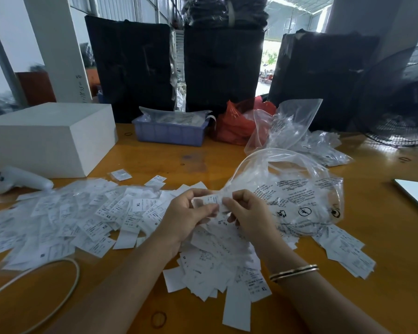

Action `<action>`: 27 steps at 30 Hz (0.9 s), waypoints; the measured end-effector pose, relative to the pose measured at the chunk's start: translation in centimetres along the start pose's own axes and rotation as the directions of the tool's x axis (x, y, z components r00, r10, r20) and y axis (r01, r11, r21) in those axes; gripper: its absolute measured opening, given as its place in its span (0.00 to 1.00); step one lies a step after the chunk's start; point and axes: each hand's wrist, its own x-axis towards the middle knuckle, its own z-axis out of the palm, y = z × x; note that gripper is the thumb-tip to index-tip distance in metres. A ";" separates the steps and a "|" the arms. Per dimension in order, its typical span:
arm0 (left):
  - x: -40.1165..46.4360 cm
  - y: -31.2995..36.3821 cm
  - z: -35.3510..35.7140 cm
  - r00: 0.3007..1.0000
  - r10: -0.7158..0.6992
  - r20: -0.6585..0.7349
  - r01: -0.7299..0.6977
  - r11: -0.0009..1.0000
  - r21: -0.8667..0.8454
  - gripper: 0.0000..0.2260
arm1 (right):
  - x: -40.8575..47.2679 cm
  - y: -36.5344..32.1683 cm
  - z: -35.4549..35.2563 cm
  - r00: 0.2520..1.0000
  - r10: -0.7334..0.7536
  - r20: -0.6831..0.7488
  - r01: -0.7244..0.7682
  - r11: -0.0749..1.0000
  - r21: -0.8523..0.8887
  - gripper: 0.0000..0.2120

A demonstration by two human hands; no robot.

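Many white size labels (82,218) lie spread over the wooden table (169,160), with another heap (217,266) under my wrists. My left hand (186,218) and my right hand (246,213) meet at the middle of the view. Both pinch a small white label (209,199) between curled fingers. A clear plastic bag (290,191) with black print billows just right of my right hand, and its edge touches the fingers. A gold bangle (293,273) circles my right wrist.
A white box (48,138) stands at the left, a white tagging gun (22,180) in front of it. Behind are a blue tray (169,135), a red bag (237,124), more clear bags (319,141) and black bundles (222,68). A phone (415,196) lies far right, a white cable (58,285) near left.
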 end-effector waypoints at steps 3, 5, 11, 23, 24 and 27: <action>0.2 0.1 -0.2 0.996 0.015 -0.084 -0.015 1.000 0.008 0.10 | 0.0 0.0 0.0 0.999 -0.037 -0.024 0.037 0.999 0.011 0.08; 0.2 0.2 -0.3 0.993 0.022 -0.119 -0.022 1.000 0.000 0.10 | -0.1 -0.1 -0.1 0.997 -0.082 0.011 0.083 0.994 -0.076 0.13; -0.1 0.2 -0.4 0.994 0.033 -0.100 -0.026 0.997 0.075 0.08 | -0.8 0.4 1.0 0.946 -0.212 0.246 0.295 0.878 -0.378 0.22; 1.4 0.3 -4.4 0.821 0.435 -0.369 -0.059 0.708 0.704 0.15 | 4.4 0.9 -5.8 0.888 -0.379 -0.259 0.069 0.667 -0.742 0.18; 1.4 0.0 -4.7 0.818 0.449 -0.359 -0.023 0.649 0.760 0.17 | 4.8 1.4 -5.8 0.923 -0.304 -0.237 0.003 0.621 -0.784 0.21; 1.5 -0.6 -5.2 0.842 0.449 -0.300 0.107 0.405 0.908 0.17 | 5.2 2.7 -5.4 0.977 -0.073 -0.199 -0.152 0.416 -0.897 0.25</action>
